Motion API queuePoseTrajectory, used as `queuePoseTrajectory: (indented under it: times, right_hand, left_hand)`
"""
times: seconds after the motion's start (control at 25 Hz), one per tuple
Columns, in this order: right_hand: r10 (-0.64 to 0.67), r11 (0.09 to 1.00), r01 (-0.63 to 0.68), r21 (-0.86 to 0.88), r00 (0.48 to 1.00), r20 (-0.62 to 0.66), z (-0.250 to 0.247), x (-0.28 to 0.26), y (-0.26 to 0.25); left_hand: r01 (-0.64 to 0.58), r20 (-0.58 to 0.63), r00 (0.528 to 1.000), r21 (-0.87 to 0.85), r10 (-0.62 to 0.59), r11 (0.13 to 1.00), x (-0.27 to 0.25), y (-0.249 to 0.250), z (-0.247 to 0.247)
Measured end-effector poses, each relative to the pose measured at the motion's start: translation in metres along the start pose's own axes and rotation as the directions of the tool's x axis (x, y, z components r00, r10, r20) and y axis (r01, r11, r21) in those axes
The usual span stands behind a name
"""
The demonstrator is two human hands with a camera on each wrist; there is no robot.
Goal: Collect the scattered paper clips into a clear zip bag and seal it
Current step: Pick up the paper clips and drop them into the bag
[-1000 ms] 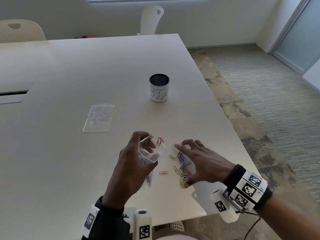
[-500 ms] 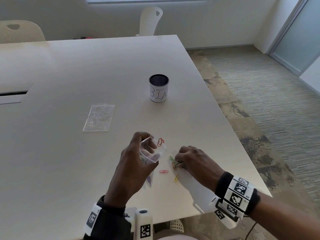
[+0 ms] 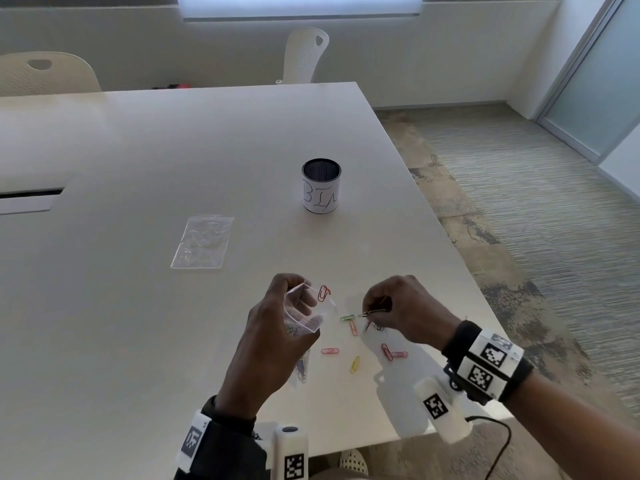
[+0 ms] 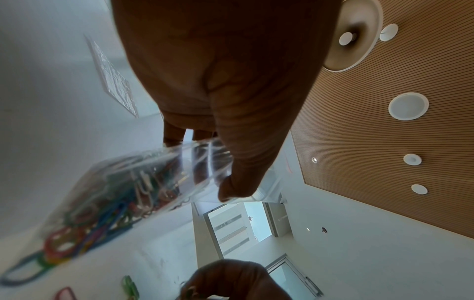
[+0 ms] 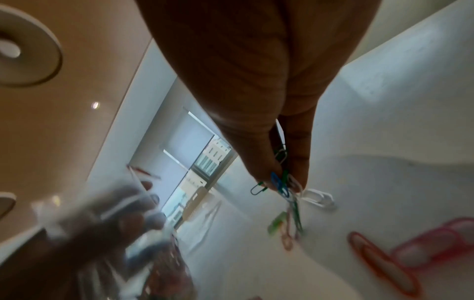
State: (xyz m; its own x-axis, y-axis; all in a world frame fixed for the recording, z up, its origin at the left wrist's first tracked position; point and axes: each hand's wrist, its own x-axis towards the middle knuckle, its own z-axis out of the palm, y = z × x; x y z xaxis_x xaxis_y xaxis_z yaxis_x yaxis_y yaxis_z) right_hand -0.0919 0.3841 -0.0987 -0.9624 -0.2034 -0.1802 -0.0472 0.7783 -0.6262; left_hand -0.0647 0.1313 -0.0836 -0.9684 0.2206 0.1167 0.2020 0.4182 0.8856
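Left hand (image 3: 273,327) holds zip bag (image 3: 304,313) open — right hand (image 3: 405,310) pinches clips (image 5: 282,182)

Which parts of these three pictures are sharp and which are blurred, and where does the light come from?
Head view: mostly sharp; light comes from the window, and the cup is crisp. Left wrist view: the thumb is clear, but the clips in the bag smear toward the lower left. Right wrist view: the clips pinched by the right hand are fairly sharp, but the left hand is badly blurred.

The right hand (image 3: 405,310), spread over the loose clips a second ago, has closed, lifted and now pinches a bunch of paper clips (image 5: 282,182).
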Motion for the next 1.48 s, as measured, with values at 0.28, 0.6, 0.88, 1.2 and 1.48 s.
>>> queuePoseTrajectory:
  times: [0.28, 0.6, 0.88, 1.2, 1.48]
  right_hand:
    - [-0.032, 0.866, 0.087, 0.493, 0.992, -0.119, -0.056, -0.022, -0.059]
    - [-0.29, 0.933, 0.325, 0.151, 0.932, -0.216, -0.03, -0.016, -0.118]
    - [-0.335, 0.931, 0.351, 0.097, 0.93, -0.151, -0.03, -0.017, -0.123]
    - [-0.268, 0.899, 0.334, 0.282, 0.931, -0.247, -0.053, -0.008, -0.117]
    - [-0.112, 0.971, 0.098, 0.218, 0.992, 0.051, -0.038, 0.001, -0.081]
  left_hand:
    - [0.005, 0.002, 1.0, 0.022, -0.005, 1.0, 0.002, 0.0, 0.003]
    - [0.013, 0.006, 1.0, 0.053, -0.013, 0.999, 0.005, 0.011, 0.004]
    - [0.018, -0.005, 1.0, 0.017, -0.018, 1.0, 0.007, 0.014, 0.003]
    - [-0.019, 0.005, 1.0, 0.0, 0.019, 1.0, 0.011, 0.01, 0.005]
    - [-0.024, 0.007, 1.0, -0.011, 0.024, 1.0, 0.013, 0.008, 0.004]
